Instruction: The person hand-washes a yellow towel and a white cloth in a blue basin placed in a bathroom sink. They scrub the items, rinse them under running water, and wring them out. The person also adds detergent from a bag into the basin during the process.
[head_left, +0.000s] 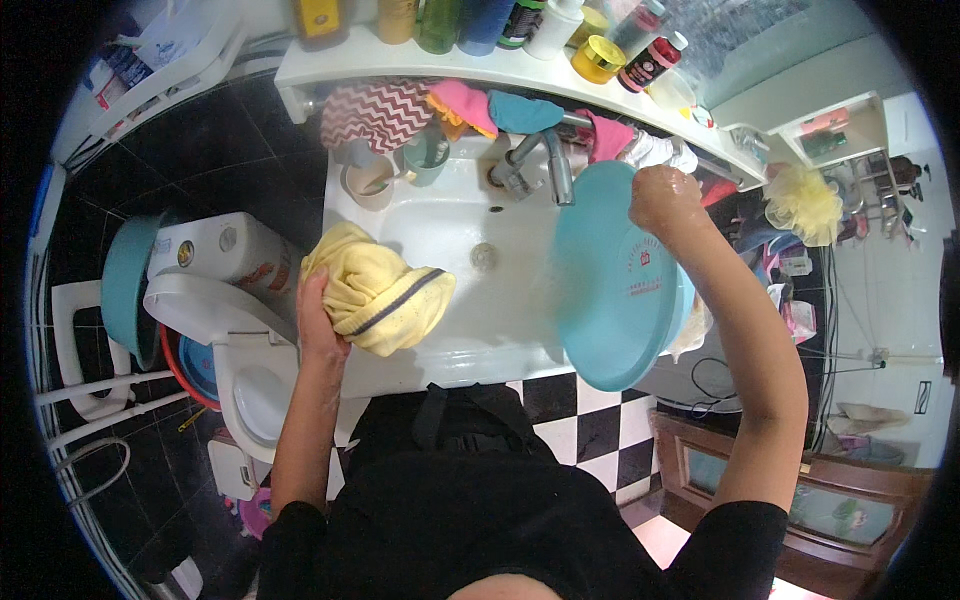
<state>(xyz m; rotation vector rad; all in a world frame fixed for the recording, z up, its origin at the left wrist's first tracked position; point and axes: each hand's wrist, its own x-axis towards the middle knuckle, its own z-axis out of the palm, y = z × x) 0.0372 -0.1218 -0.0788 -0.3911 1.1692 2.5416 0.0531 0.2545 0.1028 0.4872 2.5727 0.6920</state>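
Note:
My left hand holds a bunched yellow cloth with a dark stripe along its ribbed band, above the left side of the white washbasin. At the right, my right hand grips the far rim of a light-blue plastic basin. This basin is tipped steeply over the sink's right side, its inside facing the sink, with red printing on it. The chrome faucet is beside the basin's far left edge. My right fingers are mostly hidden behind the wrist.
Cups stand at the sink's back left. Small cloths hang on a rail under a shelf crowded with bottles. A toilet is on the left, and a yellow bath puff hangs at right.

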